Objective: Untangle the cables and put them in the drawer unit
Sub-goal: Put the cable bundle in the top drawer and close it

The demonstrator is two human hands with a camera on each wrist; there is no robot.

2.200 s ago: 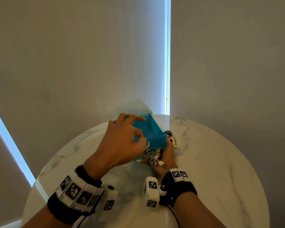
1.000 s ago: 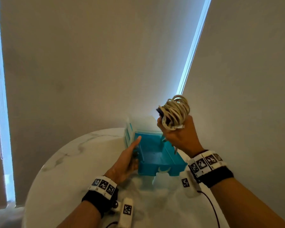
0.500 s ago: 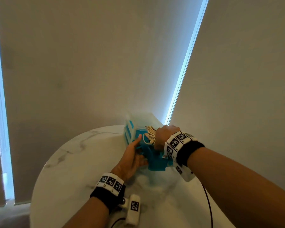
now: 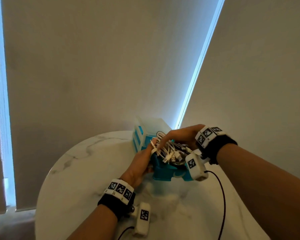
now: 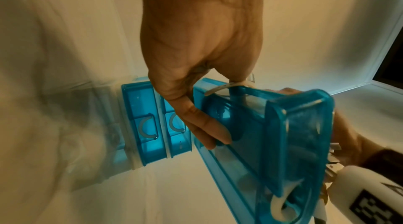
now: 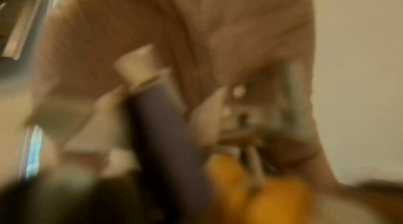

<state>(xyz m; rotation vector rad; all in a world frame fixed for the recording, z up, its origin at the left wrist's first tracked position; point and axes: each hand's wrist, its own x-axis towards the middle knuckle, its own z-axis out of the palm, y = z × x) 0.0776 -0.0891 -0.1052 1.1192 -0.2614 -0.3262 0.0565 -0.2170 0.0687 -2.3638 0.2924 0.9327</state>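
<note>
The bundle of white cables [image 4: 173, 151] lies heaped in the pulled-out blue drawer [image 4: 164, 174], its plugs hanging over the front rim. My right hand [image 4: 178, 135] lies on top of the bundle with fairly straight fingers pressing it down. My left hand [image 4: 139, 165] grips the drawer's left wall [image 5: 301, 133], thumb outside and fingers over the rim. The translucent drawer unit [image 4: 151, 125] stands just behind, with two blue drawers [image 5: 144, 121] pushed in. The right wrist view is blurred: the right hand [image 6: 196, 21] with cables beneath it.
All this sits near the far edge of a round white marble table [image 4: 87, 170]. A black camera lead [image 4: 222, 196] trails over the table from my right wrist. Blinds hang close behind the unit.
My right hand lifted the cable bundle off the table, swung it over the drawer and lowered it in. The left hand moved from the drawer's front to its left wall.
</note>
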